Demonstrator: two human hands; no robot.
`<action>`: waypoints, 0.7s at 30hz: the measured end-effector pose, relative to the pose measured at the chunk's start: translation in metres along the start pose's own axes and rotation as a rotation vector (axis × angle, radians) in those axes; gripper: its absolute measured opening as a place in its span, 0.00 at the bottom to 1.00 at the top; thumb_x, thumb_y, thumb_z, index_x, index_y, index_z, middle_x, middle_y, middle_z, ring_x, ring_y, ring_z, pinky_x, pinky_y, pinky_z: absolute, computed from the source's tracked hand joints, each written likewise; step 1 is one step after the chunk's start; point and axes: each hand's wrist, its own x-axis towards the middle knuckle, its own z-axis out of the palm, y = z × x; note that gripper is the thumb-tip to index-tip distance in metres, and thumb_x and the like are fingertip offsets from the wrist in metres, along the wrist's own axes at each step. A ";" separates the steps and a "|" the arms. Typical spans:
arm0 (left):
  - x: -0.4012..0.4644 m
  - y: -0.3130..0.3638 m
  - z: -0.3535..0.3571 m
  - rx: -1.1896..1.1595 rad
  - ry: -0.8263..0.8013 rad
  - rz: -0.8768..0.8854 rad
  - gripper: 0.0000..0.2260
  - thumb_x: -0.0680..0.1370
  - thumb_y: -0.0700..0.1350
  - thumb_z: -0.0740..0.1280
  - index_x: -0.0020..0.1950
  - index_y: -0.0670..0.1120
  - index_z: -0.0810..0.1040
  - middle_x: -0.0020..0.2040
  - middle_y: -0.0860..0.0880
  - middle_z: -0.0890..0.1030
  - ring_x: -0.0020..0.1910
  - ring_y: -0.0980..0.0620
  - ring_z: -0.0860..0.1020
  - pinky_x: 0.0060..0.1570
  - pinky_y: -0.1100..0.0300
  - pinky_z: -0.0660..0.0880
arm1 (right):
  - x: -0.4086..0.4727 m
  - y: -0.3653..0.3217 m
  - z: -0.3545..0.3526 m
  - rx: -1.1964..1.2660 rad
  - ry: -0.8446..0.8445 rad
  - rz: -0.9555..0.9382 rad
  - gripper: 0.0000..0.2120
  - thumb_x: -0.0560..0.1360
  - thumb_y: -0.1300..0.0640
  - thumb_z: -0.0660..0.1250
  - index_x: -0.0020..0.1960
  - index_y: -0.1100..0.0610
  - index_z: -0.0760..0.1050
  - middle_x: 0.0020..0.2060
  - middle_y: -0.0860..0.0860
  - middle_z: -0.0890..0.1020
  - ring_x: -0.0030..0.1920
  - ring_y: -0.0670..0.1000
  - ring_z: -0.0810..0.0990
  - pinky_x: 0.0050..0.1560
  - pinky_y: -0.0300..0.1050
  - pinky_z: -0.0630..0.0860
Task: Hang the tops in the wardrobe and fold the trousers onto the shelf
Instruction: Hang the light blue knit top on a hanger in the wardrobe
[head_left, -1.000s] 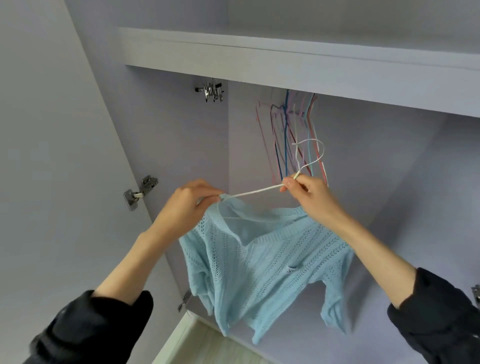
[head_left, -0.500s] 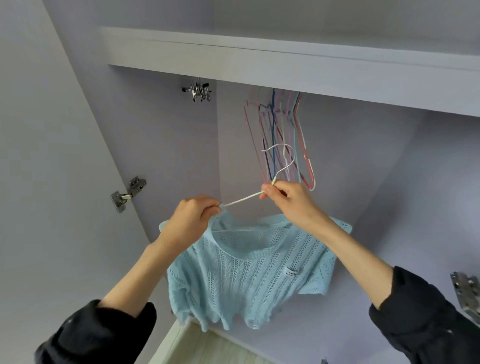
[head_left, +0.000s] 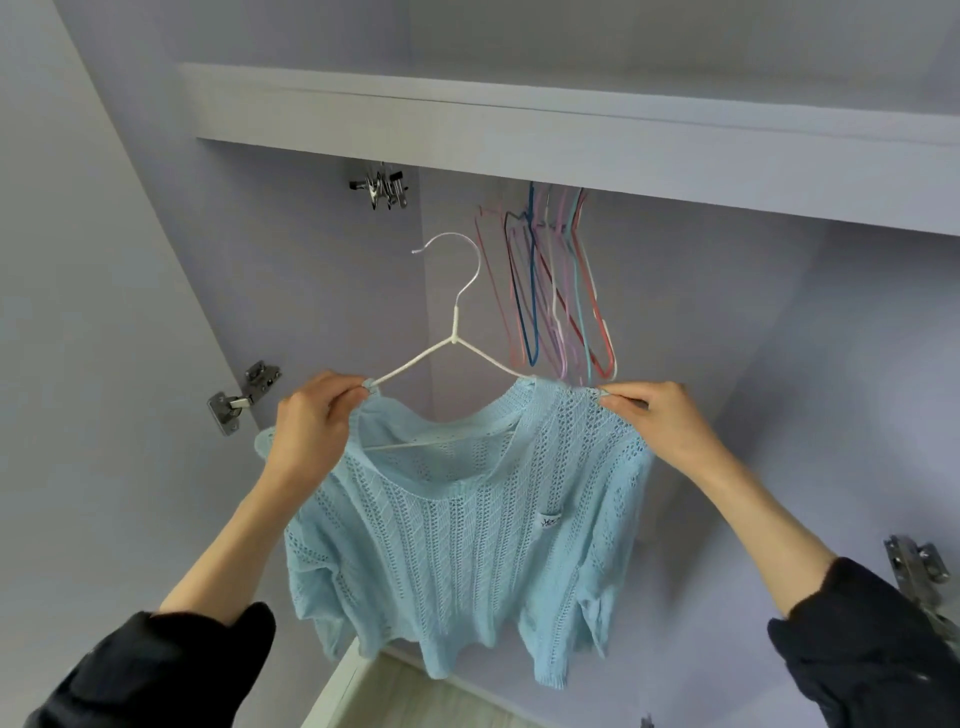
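A light blue knitted top hangs on a white wire hanger inside the open wardrobe. The hanger stands upright with its hook free in the air, below the shelf board. My left hand pinches the top's left shoulder at the hanger's left arm. My right hand pinches the right shoulder, which covers the hanger's right arm. Both hands hold the garment spread at chest width.
Several coloured empty hangers hang bunched just behind and right of the white hook. A shelf board runs overhead. Metal clips sit under it at left. Door hinges flank the opening, one at right.
My right hand let go of the hanger's neck and moved right to the top's shoulder. The hanger turned upright and the top now sits spread across it.
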 end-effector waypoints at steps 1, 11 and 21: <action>0.000 -0.002 0.000 0.005 0.006 -0.009 0.07 0.77 0.35 0.65 0.50 0.38 0.82 0.43 0.49 0.78 0.37 0.53 0.73 0.37 0.75 0.63 | 0.000 -0.002 -0.001 0.050 -0.031 0.013 0.10 0.74 0.63 0.69 0.55 0.63 0.81 0.51 0.52 0.83 0.49 0.44 0.80 0.49 0.23 0.71; -0.010 -0.014 0.000 0.131 0.038 -0.001 0.07 0.76 0.32 0.65 0.49 0.35 0.82 0.43 0.40 0.80 0.46 0.41 0.75 0.46 0.60 0.65 | -0.012 -0.003 -0.021 0.305 0.304 -0.044 0.08 0.79 0.65 0.60 0.48 0.58 0.77 0.41 0.45 0.80 0.38 0.29 0.76 0.42 0.22 0.68; -0.004 0.012 0.009 0.026 0.004 0.070 0.07 0.77 0.33 0.64 0.49 0.36 0.82 0.44 0.42 0.81 0.45 0.49 0.72 0.42 0.65 0.61 | -0.010 -0.013 -0.013 -0.293 0.046 -0.297 0.23 0.71 0.55 0.73 0.64 0.57 0.75 0.59 0.53 0.77 0.60 0.55 0.73 0.63 0.49 0.67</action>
